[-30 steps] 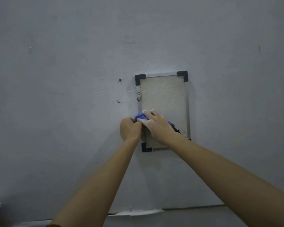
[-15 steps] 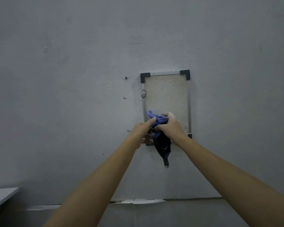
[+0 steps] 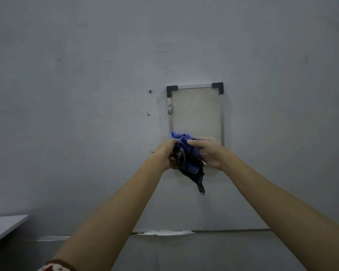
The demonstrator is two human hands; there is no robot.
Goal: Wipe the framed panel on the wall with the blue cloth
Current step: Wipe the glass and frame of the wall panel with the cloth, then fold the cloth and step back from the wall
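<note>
Hands, left (image 3: 165, 155) and right (image 3: 210, 153), grip bunched blue cloth (image 3: 188, 157), hiding framed panel's (image 3: 196, 112) bottom.

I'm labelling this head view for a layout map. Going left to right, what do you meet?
Grey tabletop corner → small dark screw in the wall → left hand → crumpled blue cloth → right hand.

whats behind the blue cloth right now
The framed panel on the wall; its upper part shows. The blue cloth and both hands hide its lower part and bottom corners.
</note>
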